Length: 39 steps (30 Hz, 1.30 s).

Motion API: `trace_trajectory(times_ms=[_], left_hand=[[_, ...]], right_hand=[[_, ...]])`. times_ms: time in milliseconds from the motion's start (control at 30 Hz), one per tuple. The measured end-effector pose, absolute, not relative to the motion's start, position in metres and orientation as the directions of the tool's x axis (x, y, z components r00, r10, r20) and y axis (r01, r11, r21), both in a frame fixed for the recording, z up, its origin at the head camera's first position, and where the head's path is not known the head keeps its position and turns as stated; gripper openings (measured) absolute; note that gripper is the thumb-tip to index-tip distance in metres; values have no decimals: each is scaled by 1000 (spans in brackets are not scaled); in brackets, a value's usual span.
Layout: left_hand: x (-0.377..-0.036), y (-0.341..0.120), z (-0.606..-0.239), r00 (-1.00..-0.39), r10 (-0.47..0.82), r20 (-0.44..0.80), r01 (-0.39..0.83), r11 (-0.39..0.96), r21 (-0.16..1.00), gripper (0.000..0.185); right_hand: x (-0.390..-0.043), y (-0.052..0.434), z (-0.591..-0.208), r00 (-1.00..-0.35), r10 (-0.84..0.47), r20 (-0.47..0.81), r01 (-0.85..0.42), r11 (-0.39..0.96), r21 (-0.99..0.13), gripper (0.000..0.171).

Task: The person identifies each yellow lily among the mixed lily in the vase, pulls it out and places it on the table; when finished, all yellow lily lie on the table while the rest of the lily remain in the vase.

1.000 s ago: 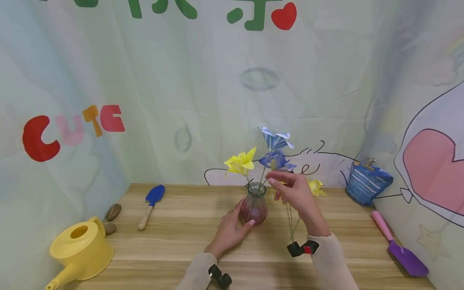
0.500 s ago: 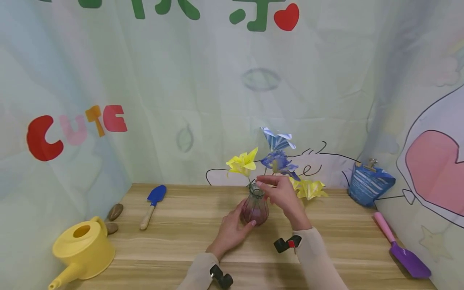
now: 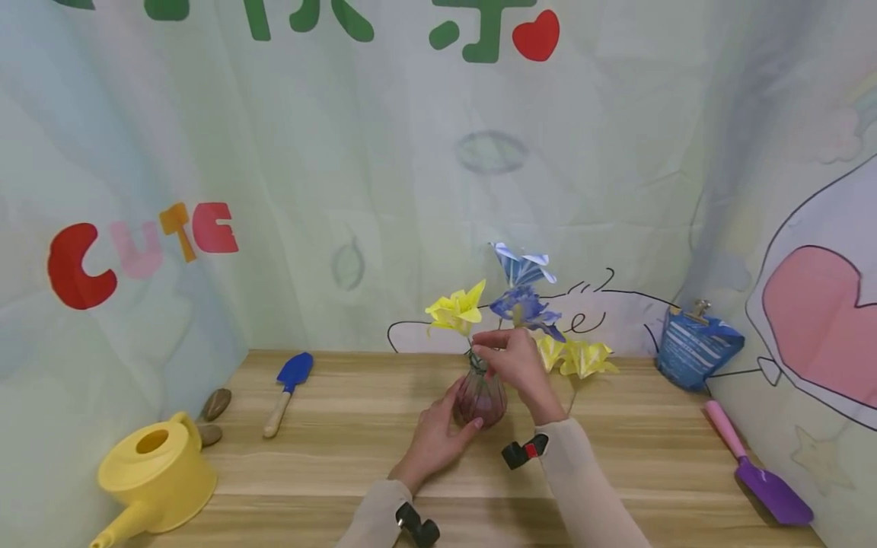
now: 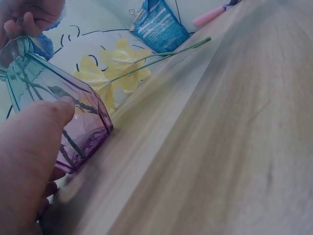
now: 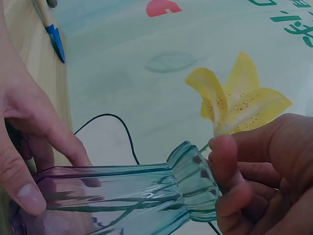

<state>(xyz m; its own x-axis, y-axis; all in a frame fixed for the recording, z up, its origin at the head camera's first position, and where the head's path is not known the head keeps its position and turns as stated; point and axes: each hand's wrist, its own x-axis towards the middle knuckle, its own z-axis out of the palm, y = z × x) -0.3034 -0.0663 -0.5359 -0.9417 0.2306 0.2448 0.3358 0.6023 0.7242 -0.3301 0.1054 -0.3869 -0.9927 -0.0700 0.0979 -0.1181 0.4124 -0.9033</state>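
A glass vase [image 3: 483, 399], green at the neck and purple at the base, stands on the table with flower stems inside. My left hand [image 3: 438, 434] grips its lower body, the thumb across the glass in the left wrist view. My right hand [image 3: 510, 361] is at the vase mouth, fingers curled and fingertips pinching at a flower stem; which flower it belongs to is hidden by the fingers. A yellow lily [image 5: 230, 100] leans out of the mouth beside the right thumb. Two blue flowers [image 3: 522, 266] rise above the right hand.
Yellow lilies [image 4: 122, 63] with green stems lie behind the right hand. A blue bag [image 3: 697, 346] with a clip and a purple trowel [image 3: 770, 487] are at right. At left are a blue trowel [image 3: 294, 373], stones [image 3: 216, 403] and a yellow watering can [image 3: 159, 476].
My right hand has moved left and down from beside the stems to the vase mouth. The lilies on the table show more behind it. My left hand has stayed on the vase.
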Motion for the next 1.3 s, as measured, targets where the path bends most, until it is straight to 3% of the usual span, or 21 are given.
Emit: trace_trajectory(times_ms=[400, 1300], left_hand=[[-303, -67, -538, -946, 233, 224, 321, 600, 733, 83], [-303, -67, -538, -935, 231, 268, 354, 613, 706, 82]], right_hand=[[-330, 91, -392, -983, 23, 184, -150, 487, -860, 21], [-326, 78, -359, -928, 125, 350, -265, 438, -859, 17]])
